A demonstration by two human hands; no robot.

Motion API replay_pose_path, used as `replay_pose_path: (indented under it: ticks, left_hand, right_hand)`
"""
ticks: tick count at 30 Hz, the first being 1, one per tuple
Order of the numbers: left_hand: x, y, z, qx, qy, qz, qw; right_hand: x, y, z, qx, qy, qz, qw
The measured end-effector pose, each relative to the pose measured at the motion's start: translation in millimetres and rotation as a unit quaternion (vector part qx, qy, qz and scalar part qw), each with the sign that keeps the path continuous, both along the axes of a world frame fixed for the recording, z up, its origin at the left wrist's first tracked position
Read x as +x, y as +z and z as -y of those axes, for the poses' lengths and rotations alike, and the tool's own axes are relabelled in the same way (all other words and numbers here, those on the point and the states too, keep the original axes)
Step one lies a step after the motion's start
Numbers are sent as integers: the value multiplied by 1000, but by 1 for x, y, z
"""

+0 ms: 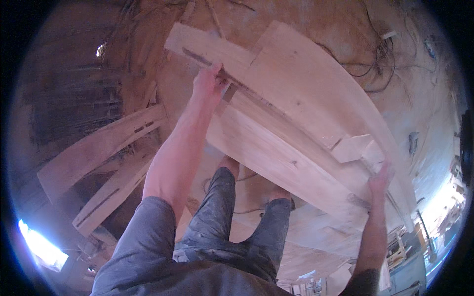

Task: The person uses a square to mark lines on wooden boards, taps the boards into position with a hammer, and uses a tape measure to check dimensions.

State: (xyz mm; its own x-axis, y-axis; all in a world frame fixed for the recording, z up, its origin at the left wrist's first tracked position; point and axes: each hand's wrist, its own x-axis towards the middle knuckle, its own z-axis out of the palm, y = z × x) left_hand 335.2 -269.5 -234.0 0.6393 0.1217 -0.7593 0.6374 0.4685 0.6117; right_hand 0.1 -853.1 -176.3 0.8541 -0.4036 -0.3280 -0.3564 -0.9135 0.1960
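A large, pale wooden furniture frame [301,89] lies slantwise in front of me, with one long curved outer edge and a dark slot near its upper left end. My left hand [212,80] is closed on its inner edge beside that slot. Nearer to me runs a long, straight wooden board [281,160], with a dark gap along its far side. At the lower right end my right hand [379,181] is closed on the frame, next to a small light wood piece [353,148]. Some of my fingertips are hidden behind the wood.
Two slotted curved wooden pieces [101,148] lie on the left. A dark cable [380,59] is coiled on the dusty brown floor [340,24] at the far right. Below the long board are my legs [217,202]. Stacked wood stands by the bright opening at right.
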Motion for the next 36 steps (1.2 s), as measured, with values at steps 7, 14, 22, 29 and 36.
replay_pose_path:
  ticks: [7,14,22,29,36]
  left_hand:
    - [80,0,43,40,-15,41,998]
    - [68,-13,32,-22,-33,64,997]
    - [39,-19,21,-165,-48,94,981]
    - [42,-16,16,-134,-106,71,983]
    - [18,-3,36,-108,-34,61,992]
  right_hand:
    - [69,15,-8,98,16,45,994]
    - [68,-14,-16,56,6,46,997]
    - [75,-19,-27,29,-40,16,999]
    - [78,-23,-33,-8,-34,38,999]
    - [76,-27,-28,-6,-58,30,998]
